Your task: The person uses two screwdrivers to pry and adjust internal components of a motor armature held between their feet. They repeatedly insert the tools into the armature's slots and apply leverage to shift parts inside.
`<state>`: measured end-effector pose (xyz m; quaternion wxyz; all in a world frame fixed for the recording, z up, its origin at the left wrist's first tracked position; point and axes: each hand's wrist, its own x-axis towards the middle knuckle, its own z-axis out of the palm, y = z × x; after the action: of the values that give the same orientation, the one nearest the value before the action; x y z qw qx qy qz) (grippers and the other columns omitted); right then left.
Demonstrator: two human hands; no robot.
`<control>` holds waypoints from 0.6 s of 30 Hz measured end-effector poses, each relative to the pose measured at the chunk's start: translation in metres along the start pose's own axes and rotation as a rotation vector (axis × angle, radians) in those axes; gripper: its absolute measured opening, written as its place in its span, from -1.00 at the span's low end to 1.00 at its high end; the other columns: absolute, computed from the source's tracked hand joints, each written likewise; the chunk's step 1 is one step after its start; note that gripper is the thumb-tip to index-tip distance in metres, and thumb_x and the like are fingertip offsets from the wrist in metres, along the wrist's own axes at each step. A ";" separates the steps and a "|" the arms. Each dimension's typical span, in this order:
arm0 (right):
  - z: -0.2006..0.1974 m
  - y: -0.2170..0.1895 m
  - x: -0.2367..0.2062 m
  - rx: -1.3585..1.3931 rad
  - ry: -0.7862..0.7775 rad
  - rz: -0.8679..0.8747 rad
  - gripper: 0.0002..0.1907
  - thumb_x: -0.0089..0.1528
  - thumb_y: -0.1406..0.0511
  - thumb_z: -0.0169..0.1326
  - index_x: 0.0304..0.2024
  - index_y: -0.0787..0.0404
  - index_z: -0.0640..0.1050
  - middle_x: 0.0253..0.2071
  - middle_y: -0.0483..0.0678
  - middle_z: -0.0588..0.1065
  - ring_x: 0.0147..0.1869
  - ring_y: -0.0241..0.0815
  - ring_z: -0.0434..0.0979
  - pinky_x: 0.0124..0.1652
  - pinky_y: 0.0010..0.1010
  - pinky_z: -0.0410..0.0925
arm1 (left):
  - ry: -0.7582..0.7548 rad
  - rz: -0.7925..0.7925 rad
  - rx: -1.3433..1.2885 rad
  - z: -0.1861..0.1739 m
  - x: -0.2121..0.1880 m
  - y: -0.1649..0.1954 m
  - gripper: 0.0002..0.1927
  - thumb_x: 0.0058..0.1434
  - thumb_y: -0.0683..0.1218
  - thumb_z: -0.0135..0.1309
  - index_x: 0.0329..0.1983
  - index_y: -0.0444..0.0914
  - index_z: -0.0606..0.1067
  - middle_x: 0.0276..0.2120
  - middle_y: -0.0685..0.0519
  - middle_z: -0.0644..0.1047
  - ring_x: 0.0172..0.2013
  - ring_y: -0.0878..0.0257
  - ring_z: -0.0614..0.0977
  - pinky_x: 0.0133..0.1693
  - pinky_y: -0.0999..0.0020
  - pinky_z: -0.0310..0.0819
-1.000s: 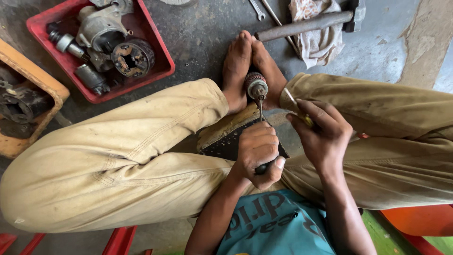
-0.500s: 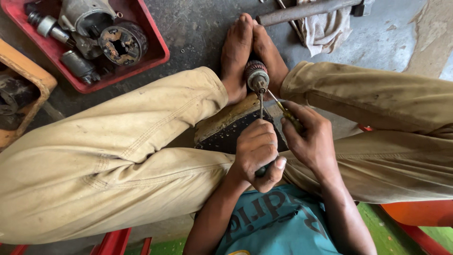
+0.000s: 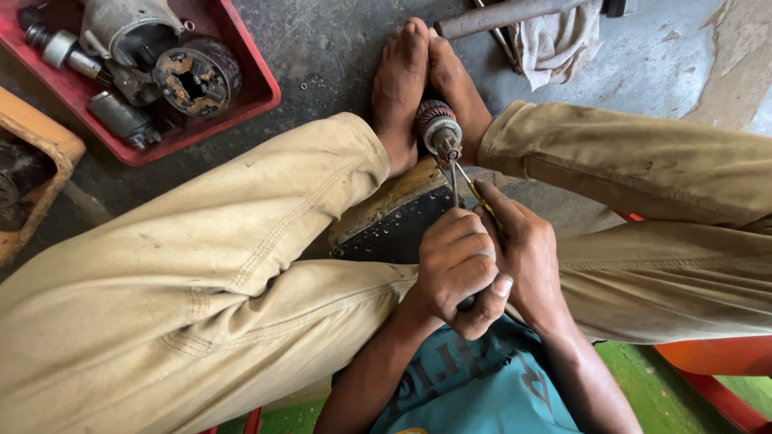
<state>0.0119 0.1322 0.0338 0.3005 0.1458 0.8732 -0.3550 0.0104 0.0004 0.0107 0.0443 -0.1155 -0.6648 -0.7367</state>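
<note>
A dark, copper-wound motor armature with a steel shaft stands upright between the soles of the person's two bare feet, which clamp it just above a black, worn metal block lying on the stained concrete floor. The left hand is curled into a tight fist around the dark handle of a thin steel screwdriver-like rod, whose tip reaches up to the armature's shaft end. The right hand is closed beside it, fingers pinching a slim yellow-handled tool that also points at the shaft; how much of the handle it covers cannot be seen.

The armature looks heavy and rigid for its size, with a smooth, likely greasy shaft that would slip in the fingers; its copper windings and commutator bars look easy to nick, so the laminated iron core seems the safer place to grip, as the feet do now.

To the upper left sits a red plastic tray of greasy starter-motor housings and parts, and a grey rag and a steel pipe lie beyond the feet
</note>
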 end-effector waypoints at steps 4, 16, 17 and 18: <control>-0.002 -0.001 -0.003 0.014 0.031 -0.134 -0.51 0.24 0.39 0.05 0.25 0.32 0.48 -0.25 0.20 0.52 -0.27 0.08 0.56 -0.25 -0.23 0.39 | 0.023 -0.006 0.018 0.000 0.000 0.002 -0.78 0.22 -0.16 0.06 -0.49 -0.29 0.31 -0.47 -0.05 0.39 -0.37 -0.01 0.45 -0.24 0.12 0.38; 0.000 0.005 0.008 -0.085 -0.022 -0.111 -0.55 0.31 0.31 0.04 0.26 0.24 0.48 -0.31 0.23 0.50 -0.28 0.23 0.54 -0.29 -0.10 0.37 | -0.144 -0.053 0.577 -0.003 0.007 0.042 -0.74 0.26 -0.20 0.07 0.00 -0.40 0.45 -0.01 -0.20 0.52 -0.01 -0.11 0.63 0.14 -0.04 0.55; -0.003 0.004 0.009 -0.064 -0.022 -0.150 -0.52 0.29 0.31 0.01 0.27 0.24 0.47 -0.26 0.24 0.52 -0.23 0.25 0.56 -0.26 -0.09 0.39 | -0.175 -0.118 0.723 0.002 0.009 0.050 -0.72 0.29 -0.21 0.05 0.04 -0.41 0.45 0.03 -0.24 0.52 0.05 -0.14 0.63 0.15 -0.01 0.57; -0.005 0.001 0.009 -0.043 -0.022 -0.189 -0.49 0.26 0.32 -0.01 0.29 0.24 0.46 -0.21 0.24 0.55 -0.18 0.26 0.58 -0.23 -0.08 0.41 | -0.206 -0.185 0.870 0.007 0.012 0.057 -0.70 0.32 -0.22 0.03 0.09 -0.43 0.45 0.08 -0.27 0.53 0.10 -0.16 0.63 0.17 0.01 0.59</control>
<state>0.0033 0.1374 0.0304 0.2780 0.0522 0.8872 -0.3645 0.0120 0.0018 0.0697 -0.0438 -0.0990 -0.9209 -0.3745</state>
